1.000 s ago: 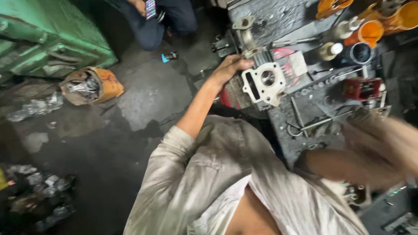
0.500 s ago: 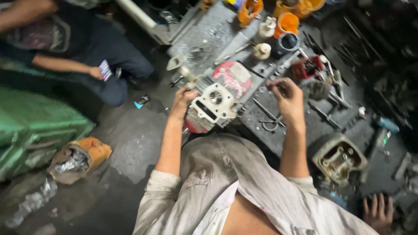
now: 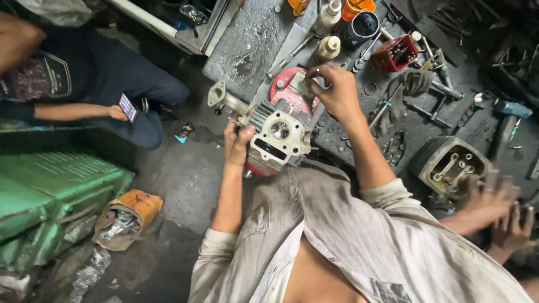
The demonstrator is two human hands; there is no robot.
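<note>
Cylinder head (image 3: pixel 279 134) stays braced at the tabletop (image 3: pixel 252 45) edge: left hand (image 3: pixel 237 139) clamps its finned side, right hand (image 3: pixel 335 90) pinches its red-painted top.

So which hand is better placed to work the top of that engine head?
Probably the right hand: it already rests on the red cover at the top of the engine cylinder head, while the left hand grips its side, steadying it.

Dim, flat workshop light, soft shadows, wide-angle edge distortion, motion blur lower right
</note>
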